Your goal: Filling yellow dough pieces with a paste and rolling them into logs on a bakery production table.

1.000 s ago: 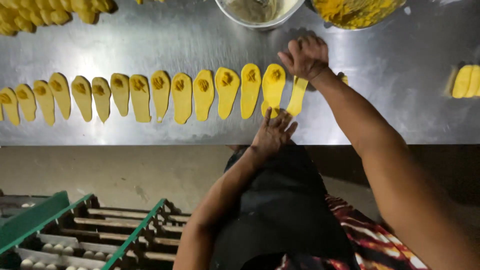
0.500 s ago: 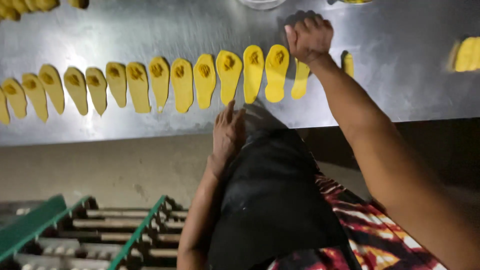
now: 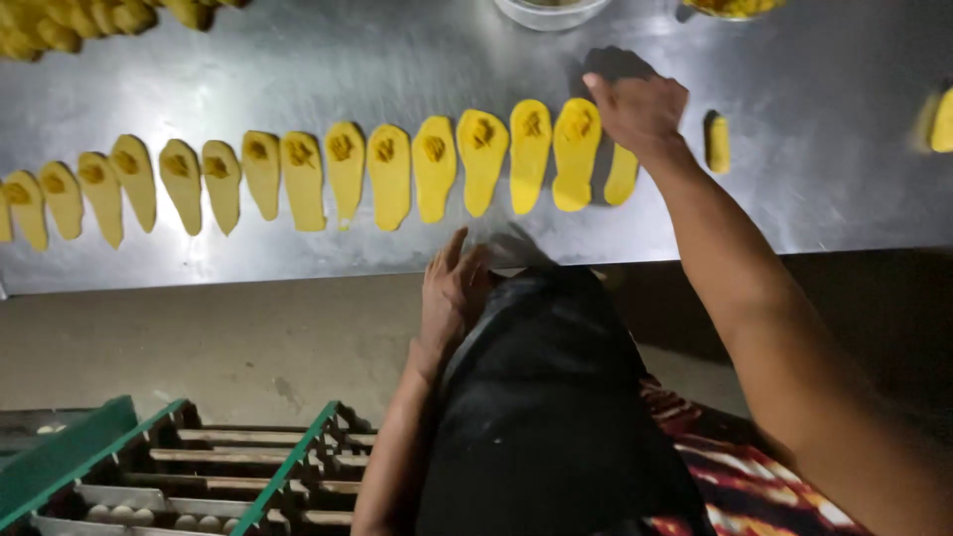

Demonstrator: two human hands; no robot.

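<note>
- Right hand, fingers loosely curled and holding nothing visible, rests upper right on the steel table.
- Nearest dough strip lies just below it, long axis running near-vertical.
- Left hand, flat and empty, rests at the table edge, farther off.

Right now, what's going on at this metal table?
A person works at a steel table lined with a row of flattened yellow dough pieces, most topped with a dab of filling. The right hand rests at the row's right end, over a narrower dough strip. The left hand sits at the table's near edge, holding nothing.
</note>
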